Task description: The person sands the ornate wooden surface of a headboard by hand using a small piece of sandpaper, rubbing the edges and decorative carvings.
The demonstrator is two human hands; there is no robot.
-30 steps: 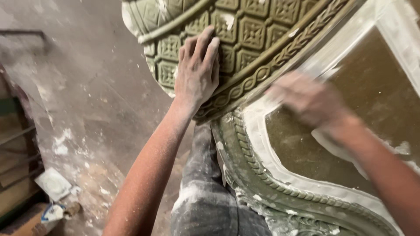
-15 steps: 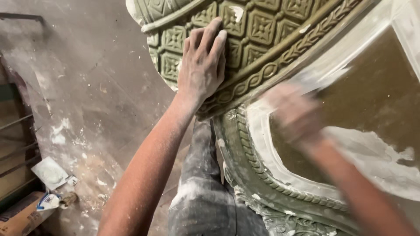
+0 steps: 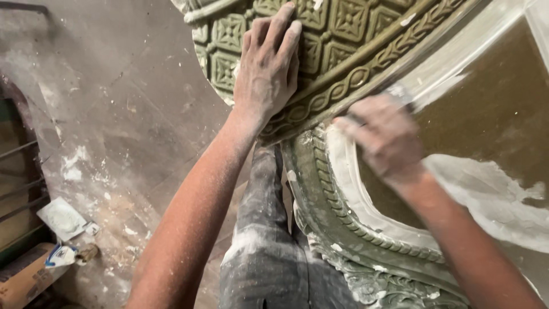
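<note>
The left hand lies flat and open on the carved mould, fingers spread over its grid of square flower panels, palm down near the braided band that runs along the mould's lower edge. The mould is olive green and fills the upper middle and right of the view, dusted white in places.

The right hand is blurred; its fingers are curled in against the white plaster rim just below the braided band, but whether it grips a tool cannot be told. Beside it, a smooth brown panel sits inside the rim, with a smear of wet white plaster spread across its lower part. A rope-like carved border curves along the outside of the rim.

Between the forearms, a knee in dusty grey trousers points downward. The floor to the left is grey and splashed with plaster. Near its lower left corner lie a flat white packet and a cardboard box.
</note>
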